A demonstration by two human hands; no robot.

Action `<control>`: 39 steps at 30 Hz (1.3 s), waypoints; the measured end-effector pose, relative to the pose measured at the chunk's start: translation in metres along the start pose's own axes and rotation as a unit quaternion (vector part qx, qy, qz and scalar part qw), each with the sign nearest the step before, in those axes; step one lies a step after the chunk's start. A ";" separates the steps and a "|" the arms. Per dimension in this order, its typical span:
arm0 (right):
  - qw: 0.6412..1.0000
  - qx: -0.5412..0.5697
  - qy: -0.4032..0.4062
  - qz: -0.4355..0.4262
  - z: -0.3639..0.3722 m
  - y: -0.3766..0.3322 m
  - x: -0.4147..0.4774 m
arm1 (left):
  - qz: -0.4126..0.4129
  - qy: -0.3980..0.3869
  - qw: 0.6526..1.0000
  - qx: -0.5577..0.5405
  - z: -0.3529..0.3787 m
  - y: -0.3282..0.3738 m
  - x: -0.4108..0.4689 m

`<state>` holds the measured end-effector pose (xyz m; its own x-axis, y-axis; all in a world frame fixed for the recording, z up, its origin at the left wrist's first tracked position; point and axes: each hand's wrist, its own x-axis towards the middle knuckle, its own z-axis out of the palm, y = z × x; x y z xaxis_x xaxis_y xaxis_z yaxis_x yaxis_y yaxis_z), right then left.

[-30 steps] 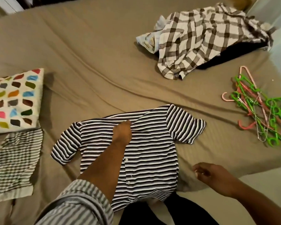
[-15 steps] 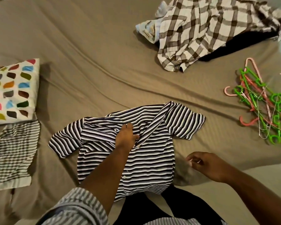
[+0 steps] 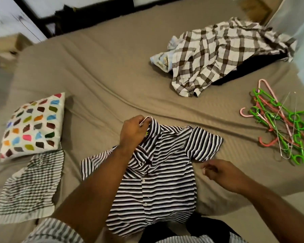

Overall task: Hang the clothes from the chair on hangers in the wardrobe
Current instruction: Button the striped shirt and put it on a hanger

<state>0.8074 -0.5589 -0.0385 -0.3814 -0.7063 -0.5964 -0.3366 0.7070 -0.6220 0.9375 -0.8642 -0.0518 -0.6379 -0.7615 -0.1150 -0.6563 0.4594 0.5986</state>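
Up at the collar now, the left hand (image 3: 132, 133) has moved from the chest of the striped shirt (image 3: 161, 174), where it lay half a second ago, and the neck of the shirt has risen with it into a small peak. Its grip is closed around a pale hanger hook (image 3: 146, 119) that pokes out of the collar opening, fingers and thumb curled about the curve of the hook. The rest of that hanger is hidden inside the shirt. The shirt lies front up on the bed (image 3: 103, 81), button placket showing, with its long axis running from the person outward: collar toward the far side, hem at the near edge of the mattress, one short sleeve spread to each side. The right hand (image 3: 224, 175) hovers just off the shirt's right side, below that sleeve, its grip loose, fingers lightly curled with nothing seen in them. Well to the right lies a tangled heap of green, pink and wire hangers (image 3: 281, 130). Farther back on the bed a plaid shirt (image 3: 217, 55) is crumpled over a dark garment (image 3: 244, 71). On the left a pillow (image 3: 33, 126) with coloured patches rests above a flat striped cloth (image 3: 28, 188).
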 end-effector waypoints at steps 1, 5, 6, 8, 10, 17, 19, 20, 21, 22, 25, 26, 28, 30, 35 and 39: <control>0.999 0.016 0.021 -0.028 -0.002 -0.022 0.002 | 0.014 -0.014 1.000 0.006 -0.021 0.016 0.001; 0.979 0.106 0.140 -0.108 0.001 -0.127 0.002 | 0.056 -0.066 0.996 0.012 -0.089 0.070 -0.015; 0.970 0.133 0.166 -0.117 0.002 -0.153 0.000 | 0.069 -0.074 0.995 0.007 -0.102 0.080 -0.024; 0.961 0.130 0.200 -0.140 0.001 -0.193 -0.004 | 0.094 -0.078 0.993 0.004 -0.124 0.095 -0.042; 0.966 0.083 0.198 -0.147 -0.001 -0.214 -0.003 | 0.104 -0.064 0.993 -0.002 -0.146 0.099 -0.057; 0.981 0.015 0.166 -0.104 -0.023 -0.233 -0.011 | 0.050 -0.150 0.976 0.150 -0.199 0.041 -0.084; 0.981 0.081 0.152 -0.094 -0.027 -0.238 -0.011 | 0.008 -0.134 0.974 0.183 -0.199 0.015 -0.087; 0.980 0.114 0.137 -0.088 -0.029 -0.241 -0.012 | -0.007 -0.117 0.979 0.169 -0.200 0.004 -0.088; 0.979 0.139 0.122 -0.084 -0.032 -0.246 -0.014 | -0.017 -0.099 0.984 0.149 -0.202 -0.005 -0.091; 0.978 0.157 0.110 -0.084 -0.036 -0.251 -0.016 | -0.024 -0.086 0.988 0.126 -0.205 -0.010 -0.093; 0.979 0.121 0.118 -0.112 -0.051 -0.264 -0.027 | -0.025 -0.035 0.997 0.066 -0.219 -0.011 -0.096; 0.979 0.076 0.143 -0.127 -0.056 -0.268 -0.030 | -0.019 -0.018 0.998 0.052 -0.226 -0.006 -0.097; 0.968 -0.023 0.198 -0.151 -0.068 -0.271 -0.033 | -0.004 0.004 1.000 0.024 -0.238 0.004 -0.096; 0.966 -0.008 0.209 -0.152 -0.079 -0.270 -0.037 | 0.011 0.028 1.000 0.003 -0.250 0.012 -0.096; 0.966 0.191 0.125 -0.117 -0.093 -0.269 -0.058 | -0.019 0.025 0.986 -0.162 -0.269 0.030 -0.100; 0.953 0.271 0.110 -0.078 -0.096 -0.270 -0.068 | -0.090 -0.059 0.934 -0.341 -0.276 0.043 -0.108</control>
<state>0.8411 -0.6988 0.2191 -0.5545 -0.7343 -0.3915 0.0673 0.4294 -0.9006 1.0893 -0.8884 0.2056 -0.6093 -0.7234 -0.3247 -0.3727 -0.1003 0.9225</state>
